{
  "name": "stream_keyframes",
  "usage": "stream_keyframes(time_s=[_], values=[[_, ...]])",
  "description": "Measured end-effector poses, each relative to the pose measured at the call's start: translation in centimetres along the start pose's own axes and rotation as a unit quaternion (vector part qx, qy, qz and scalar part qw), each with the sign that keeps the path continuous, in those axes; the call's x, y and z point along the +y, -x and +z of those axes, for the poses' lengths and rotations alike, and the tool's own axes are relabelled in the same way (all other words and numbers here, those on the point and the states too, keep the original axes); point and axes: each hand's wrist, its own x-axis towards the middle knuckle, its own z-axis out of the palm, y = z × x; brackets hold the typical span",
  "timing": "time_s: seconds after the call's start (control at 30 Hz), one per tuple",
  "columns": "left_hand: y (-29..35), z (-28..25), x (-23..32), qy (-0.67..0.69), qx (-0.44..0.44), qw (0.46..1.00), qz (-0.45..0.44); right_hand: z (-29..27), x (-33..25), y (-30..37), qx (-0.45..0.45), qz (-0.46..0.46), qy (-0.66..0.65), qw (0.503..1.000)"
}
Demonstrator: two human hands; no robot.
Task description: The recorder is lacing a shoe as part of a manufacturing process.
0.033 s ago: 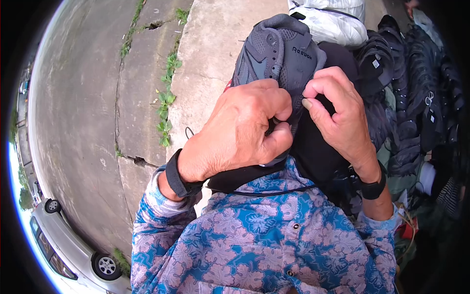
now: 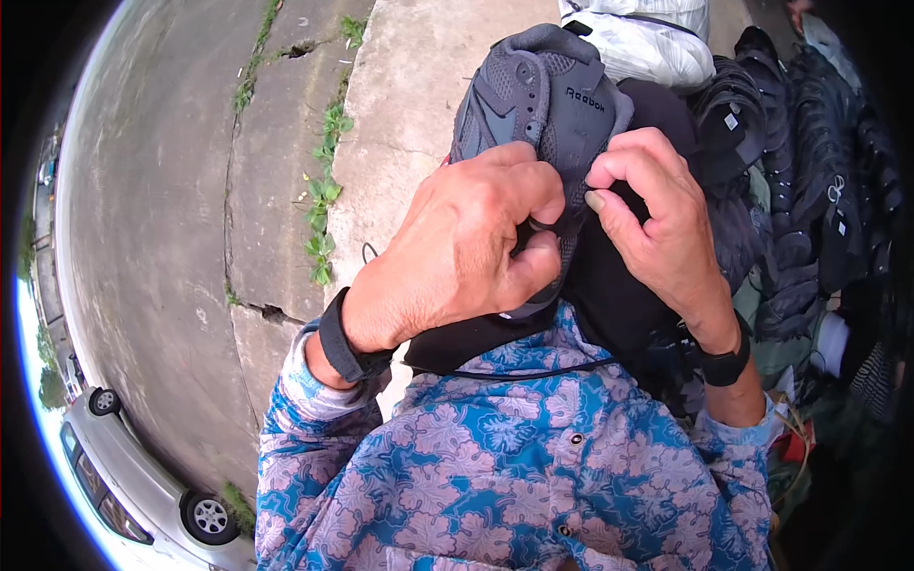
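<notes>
A dark grey sneaker upper (image 2: 571,95), with mesh panels and a row of unlaced eyelets, rests over my black-clad lap. My left hand (image 2: 466,238) lies across its lower part. The thumb and curled fingers are closed on the upper there, with a small dark piece showing between them; the fingertips are partly hidden. To the right, my right hand (image 2: 657,209) pinches thumb and forefinger together beside the upper's edge. Whatever sits in that pinch is too small to make out. Both wrists wear black bands.
Rows of dark shoe uppers (image 2: 828,181) are stacked at my right. A white wrapped bundle (image 2: 647,48) stands at the far side. On the left, cracked concrete (image 2: 171,190) has weeds (image 2: 324,190) in its joints, with a silver car (image 2: 133,466) at the lower left.
My left hand has shifted slightly left, and its thumb has drawn back a little. The right hand has barely moved and keeps its pinch. The upper has hardly moved.
</notes>
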Motion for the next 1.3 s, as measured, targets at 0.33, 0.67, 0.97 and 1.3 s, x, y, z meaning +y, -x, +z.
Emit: stream_keyframes(time_s=[0.33,0.67,0.97,1.3], values=[[0.3,1.2,-1.1,-0.058,0.150,0.987,-0.008,0.4,-0.3,0.0,0.010,-0.036,0.023,0.999],[0.0,-0.6,-0.1,0.020,0.017,0.999,-0.047,0.8,-1.3,-0.3,-0.038,-0.058,0.033,0.997],[0.6,0.4,-3.7,0.198,0.086,0.967,-0.135,-1.0,0.5,-1.2,-0.044,-0.062,0.146,0.986],[0.7,1.5,-4.6,0.264,0.141,0.945,-0.136,-7.4,6.0,-0.5,0.009,-0.022,0.335,0.942]])
